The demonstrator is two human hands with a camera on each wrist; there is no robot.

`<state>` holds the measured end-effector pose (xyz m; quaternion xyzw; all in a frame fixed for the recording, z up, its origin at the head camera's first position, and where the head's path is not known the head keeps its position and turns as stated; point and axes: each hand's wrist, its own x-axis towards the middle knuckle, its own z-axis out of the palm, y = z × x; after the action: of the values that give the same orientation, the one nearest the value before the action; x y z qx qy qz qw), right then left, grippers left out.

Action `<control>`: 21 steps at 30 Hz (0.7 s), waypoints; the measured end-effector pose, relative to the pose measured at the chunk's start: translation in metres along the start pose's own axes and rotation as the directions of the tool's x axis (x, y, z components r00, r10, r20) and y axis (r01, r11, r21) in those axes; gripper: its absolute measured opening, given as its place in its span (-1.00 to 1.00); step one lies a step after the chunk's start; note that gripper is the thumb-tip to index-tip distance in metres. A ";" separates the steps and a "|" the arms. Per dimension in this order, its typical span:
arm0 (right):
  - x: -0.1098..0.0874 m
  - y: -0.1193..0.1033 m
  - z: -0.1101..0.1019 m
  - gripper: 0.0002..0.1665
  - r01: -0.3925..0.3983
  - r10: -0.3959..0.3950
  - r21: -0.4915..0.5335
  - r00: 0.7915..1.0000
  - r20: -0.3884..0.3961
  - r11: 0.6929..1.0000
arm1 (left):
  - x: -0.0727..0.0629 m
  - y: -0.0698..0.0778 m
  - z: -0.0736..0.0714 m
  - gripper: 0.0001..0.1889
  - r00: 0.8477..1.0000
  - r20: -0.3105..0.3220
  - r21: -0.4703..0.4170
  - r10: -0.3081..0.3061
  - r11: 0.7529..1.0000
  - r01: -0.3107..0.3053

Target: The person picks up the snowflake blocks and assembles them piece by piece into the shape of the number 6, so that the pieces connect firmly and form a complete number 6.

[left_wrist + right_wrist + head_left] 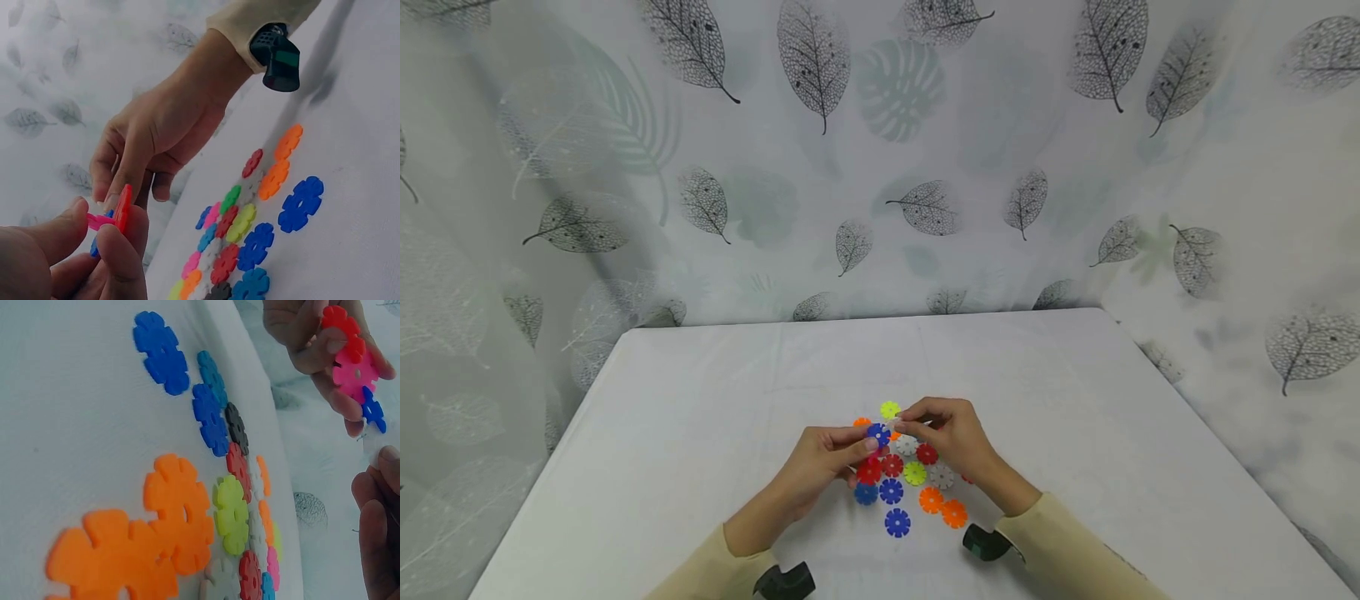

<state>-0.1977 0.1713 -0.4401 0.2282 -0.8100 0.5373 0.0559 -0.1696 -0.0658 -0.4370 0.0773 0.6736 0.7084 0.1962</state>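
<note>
As the left grip (822,461) pinches discs (347,376), a blue one (373,412) protrudes.

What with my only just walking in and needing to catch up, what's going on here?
At a white table, a person's left hand holds a red flower disc, a pink flower disc and a blue flower disc slotted together, while the right hand pinches a whitish piece close to the blue one; I can't tell whether those two interlock. More notched plastic flower discs in several colours lie on the table.
</note>
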 end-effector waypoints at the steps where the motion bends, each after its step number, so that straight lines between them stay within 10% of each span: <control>1: 0.000 0.001 0.001 -0.96 -0.004 0.004 0.003 1.000 0.002 1.000 | 0.000 0.000 0.000 -0.59 1.000 0.001 0.006 0.003 1.000 -0.003; 21: -0.004 -0.007 -0.002 -0.89 0.098 -0.097 -0.019 0.994 0.048 0.995 | 0.009 0.007 0.005 -0.48 0.997 -0.041 0.157 -0.058 0.986 0.064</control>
<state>-0.1914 0.1717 -0.4346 0.2794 -0.8048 0.5196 0.0656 -0.1773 -0.0574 -0.4308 0.0590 0.7331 0.6477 0.1987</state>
